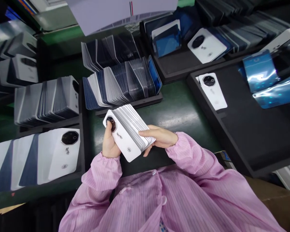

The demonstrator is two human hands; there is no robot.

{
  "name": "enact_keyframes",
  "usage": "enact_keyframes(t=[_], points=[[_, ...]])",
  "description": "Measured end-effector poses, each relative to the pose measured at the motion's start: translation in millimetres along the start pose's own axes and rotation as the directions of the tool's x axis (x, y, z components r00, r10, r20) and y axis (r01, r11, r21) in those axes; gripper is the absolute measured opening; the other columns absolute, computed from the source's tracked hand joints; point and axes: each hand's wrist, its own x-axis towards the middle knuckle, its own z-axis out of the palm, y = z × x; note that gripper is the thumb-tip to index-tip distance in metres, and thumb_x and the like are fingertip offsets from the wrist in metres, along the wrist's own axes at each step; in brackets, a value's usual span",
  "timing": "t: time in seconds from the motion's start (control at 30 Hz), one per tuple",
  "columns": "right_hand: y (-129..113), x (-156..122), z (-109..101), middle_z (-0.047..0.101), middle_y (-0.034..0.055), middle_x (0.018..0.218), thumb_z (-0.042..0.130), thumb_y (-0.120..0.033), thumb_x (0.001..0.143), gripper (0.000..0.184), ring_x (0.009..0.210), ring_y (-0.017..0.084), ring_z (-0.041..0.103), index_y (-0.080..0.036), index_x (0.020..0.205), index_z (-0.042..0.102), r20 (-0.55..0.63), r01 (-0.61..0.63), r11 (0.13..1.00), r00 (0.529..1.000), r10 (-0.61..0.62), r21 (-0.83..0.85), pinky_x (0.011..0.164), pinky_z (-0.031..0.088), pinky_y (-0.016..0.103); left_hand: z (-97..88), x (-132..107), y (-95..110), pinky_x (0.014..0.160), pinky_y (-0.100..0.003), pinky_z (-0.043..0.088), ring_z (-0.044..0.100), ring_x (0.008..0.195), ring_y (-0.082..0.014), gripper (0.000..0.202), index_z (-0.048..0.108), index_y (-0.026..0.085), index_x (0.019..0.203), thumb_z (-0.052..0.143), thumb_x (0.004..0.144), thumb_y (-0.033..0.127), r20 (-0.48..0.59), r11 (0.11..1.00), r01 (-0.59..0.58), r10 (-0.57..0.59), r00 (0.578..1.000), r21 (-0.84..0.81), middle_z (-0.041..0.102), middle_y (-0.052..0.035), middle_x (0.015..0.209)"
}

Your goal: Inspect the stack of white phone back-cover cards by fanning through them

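Observation:
Both hands grip a fanned stack of white phone back covers [125, 141] over the near part of the green table. My left hand [110, 143] is closed on its left edge, the thumb resting by the dark round camera window of the front cover. On the right side, my right hand [159, 137] closes around the stack, its thumb on top and fingers beneath. Small dark print shows on the front cover. Just beyond the stack stands a tray row of upright blue and silver-grey covers [120, 83].
More rows of covers [47, 100] fill black trays at left, with overlapping white covers [65, 154] nearer me. At right, a black tray [251, 135] holds one white cover [213, 91] and shiny blue film [261, 71]. A white box-like panel [120, 13] rises at the back.

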Motion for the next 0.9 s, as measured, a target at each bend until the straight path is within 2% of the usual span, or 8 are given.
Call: enact_keyframes(t=[0.1, 0.23, 0.33, 0.47, 0.53, 0.6, 0.67, 0.9], points=[[0, 1, -2, 0.072, 0.0071, 0.084, 0.064, -0.037, 0.084, 0.034, 0.074, 0.019, 0.070, -0.012, 0.106, 0.061, 0.023, 0.004, 1.000, 1.000, -0.004, 0.000, 0.052, 0.062, 0.031, 0.9, -2, 1, 0.106, -0.043, 0.043, 0.060, 0.117, -0.0264, 0.045, 0.069, 0.016, 0.103, 0.039, 0.095, 0.048, -0.031, 1.000, -0.006, 0.006, 0.999, 0.013, 0.075, -0.0077, 0.097], [1, 0, 2, 0.070, 0.0088, 0.098, 0.072, -0.052, 0.072, 0.061, 0.082, 0.019, 0.069, -0.013, 0.116, 0.056, 0.123, 0.116, 0.989, 0.987, -0.104, -0.087, 0.063, 0.062, 0.032, -0.2, -4, 4, 0.106, -0.038, 0.044, 0.061, 0.115, -0.0238, 0.039, 0.070, 0.017, 0.099, 0.041, 0.096, 0.043, -0.054, 0.998, -0.063, 0.063, 0.997, 0.007, 0.076, -0.0046, 0.095], [10, 2, 11, 0.067, 0.0078, 0.108, 0.088, -0.039, 0.053, 0.086, 0.097, 0.021, 0.066, -0.016, 0.126, 0.048, 0.177, 0.300, 0.923, 0.948, -0.263, -0.240, 0.079, 0.058, 0.034, -1.0, -6, 6, 0.105, -0.033, 0.044, 0.060, 0.117, -0.0208, 0.036, 0.070, 0.021, 0.100, 0.042, 0.096, 0.043, -0.049, 0.991, -0.136, 0.136, 0.989, 0.004, 0.075, -0.0009, 0.101], [28, 8, 18, 0.067, 0.0068, 0.103, 0.080, -0.032, 0.066, 0.058, 0.097, 0.021, 0.066, -0.015, 0.116, 0.056, 0.047, 0.422, 0.814, 0.896, -0.441, -0.399, 0.087, 0.055, 0.037, -0.2, -13, 7, 0.104, -0.032, 0.045, 0.054, 0.124, -0.0207, 0.040, 0.068, 0.027, 0.109, 0.040, 0.094, 0.051, 0.009, 0.962, -0.269, 0.269, 0.963, 0.053, 0.071, 0.0005, 0.113], [32, 10, 17, 0.067, 0.0073, 0.106, 0.074, -0.027, 0.074, 0.047, 0.102, 0.021, 0.064, -0.015, 0.116, 0.057, 0.025, 0.505, 0.735, 0.831, -0.556, -0.453, 0.096, 0.051, 0.039, 0.1, -18, 7, 0.106, -0.034, 0.044, 0.052, 0.127, -0.0220, 0.041, 0.067, 0.030, 0.112, 0.040, 0.093, 0.054, 0.061, 0.942, -0.322, 0.317, 0.946, 0.097, 0.069, 0.0011, 0.118], [30, 11, 16, 0.064, 0.0082, 0.117, 0.072, -0.023, 0.075, 0.052, 0.113, 0.022, 0.060, -0.016, 0.123, 0.054, 0.042, 0.586, 0.649, 0.757, -0.652, -0.485, 0.104, 0.044, 0.041, -0.2, -23, 6, 0.107, -0.037, 0.042, 0.049, 0.130, -0.0229, 0.040, 0.066, 0.032, 0.114, 0.041, 0.092, 0.055, 0.096, 0.916, -0.376, 0.366, 0.926, 0.139, 0.067, 0.0022, 0.122], [25, 10, 15, 0.061, 0.0088, 0.126, 0.073, -0.022, 0.073, 0.058, 0.121, 0.023, 0.055, -0.017, 0.127, 0.052, 0.040, 0.617, 0.610, 0.718, -0.695, -0.498, 0.108, 0.040, 0.041, -0.9, -26, 6, 0.110, -0.038, 0.040, 0.046, 0.132, -0.0229, 0.038, 0.065, 0.035, 0.115, 0.044, 0.091, 0.055, 0.101, 0.904, -0.396, 0.384, 0.918, 0.163, 0.066, 0.0035, 0.124], [16, 6, 17, 0.058, 0.0077, 0.130, 0.082, -0.026, 0.064, 0.073, 0.132, 0.027, 0.044, -0.021, 0.131, 0.051, -0.090, 0.550, 0.727, 0.769, -0.633, -0.411, 0.109, 0.039, 0.044, 1.1, -29, 9, 0.113, -0.037, 0.035, 0.042, 0.135, -0.0209, 0.035, 0.064, 0.034, 0.117, 0.040, 0.095, 0.046, 0.077, 0.932, -0.337, 0.329, 0.941, 0.132, 0.065, 0.0047, 0.126]])
